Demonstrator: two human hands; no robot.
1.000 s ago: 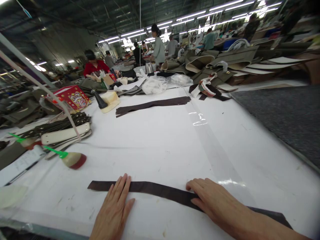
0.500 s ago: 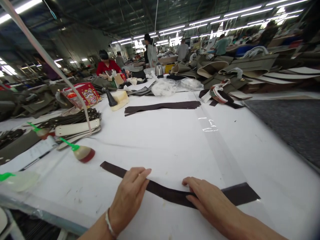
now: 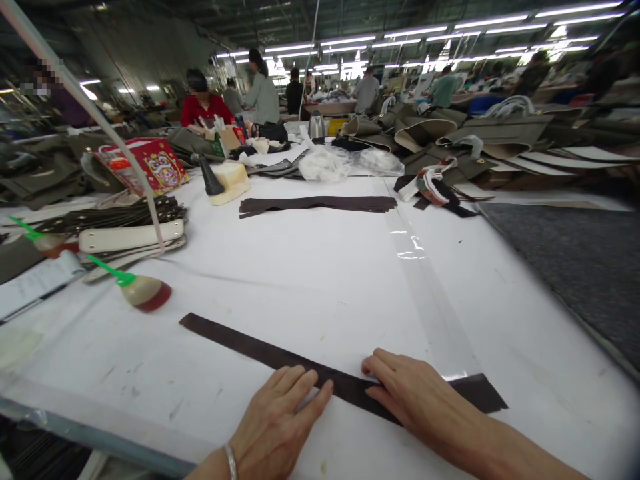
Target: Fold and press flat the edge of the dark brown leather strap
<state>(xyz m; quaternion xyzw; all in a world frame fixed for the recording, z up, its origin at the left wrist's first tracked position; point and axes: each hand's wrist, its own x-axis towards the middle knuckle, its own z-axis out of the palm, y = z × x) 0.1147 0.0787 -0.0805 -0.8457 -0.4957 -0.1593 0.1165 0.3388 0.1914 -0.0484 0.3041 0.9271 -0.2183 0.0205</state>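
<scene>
A long dark brown strip (image 3: 240,341), apparently leather or similar, lies slantwise on the white table, its right end wider. My left hand (image 3: 283,417), with a bracelet at the wrist, rests over the strip's middle. Its fingers press down on the strip, and the thumb sits apart from them. Further right, my right hand (image 3: 407,393) has thumb and fingers closed on the strip's edges. The palm and forearm hide part of the strip there. Beyond both hands lies a flat bundle of similar dark strips (image 3: 320,204).
Left of the strip lies a squeeze bottle (image 3: 147,293) with a green spout and reddish liquid. Pale strap pieces (image 3: 133,237) are stacked behind it. A dark grey mat (image 3: 570,267) covers the right side. Clear plastic bags (image 3: 327,164) lie at the back; co-workers are beyond.
My left hand has slid right along the strip, closer to my right hand, and its thumb has parted from the fingers. The strip lies flatter and straighter. The camera view has shifted slightly.
</scene>
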